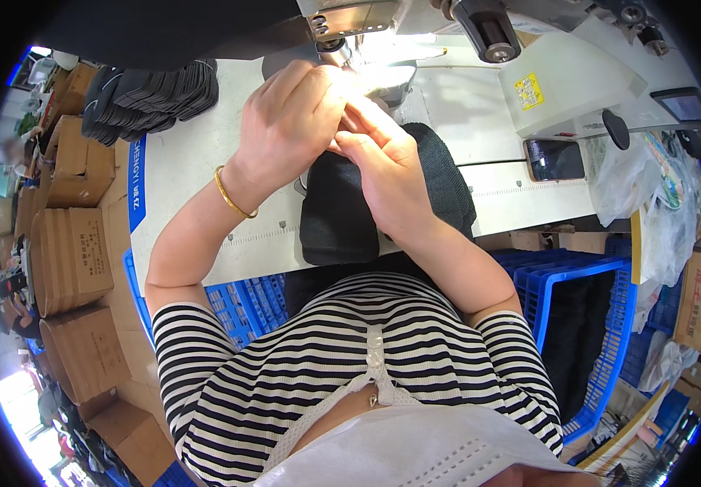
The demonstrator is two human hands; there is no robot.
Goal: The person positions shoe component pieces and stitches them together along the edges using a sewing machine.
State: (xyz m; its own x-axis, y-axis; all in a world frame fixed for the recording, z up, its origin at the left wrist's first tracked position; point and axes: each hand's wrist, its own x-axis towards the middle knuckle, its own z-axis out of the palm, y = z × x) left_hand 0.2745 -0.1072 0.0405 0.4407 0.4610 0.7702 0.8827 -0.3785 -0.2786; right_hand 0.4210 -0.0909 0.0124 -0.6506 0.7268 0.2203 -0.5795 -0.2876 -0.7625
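Observation:
My left hand (289,122) and my right hand (387,166) meet right in front of the sewing machine's needle area (340,55). Both are closed, fingertips pinched together; bright lamp glare and the fingers hide whatever lies between them. A gold bangle (232,195) circles my left wrist. Under my right hand and wrist lies a black padded fabric piece (338,215) on the white machine table (265,243). Another dark, mesh-textured piece (444,174) shows to the right of that hand.
Stacked black fabric pieces (151,97) sit at the table's far left. A phone (555,160) lies at right, near clear plastic bags (651,195). Blue crates (586,341) holding dark material stand below the table's right side. Cardboard boxes (74,260) line the left floor.

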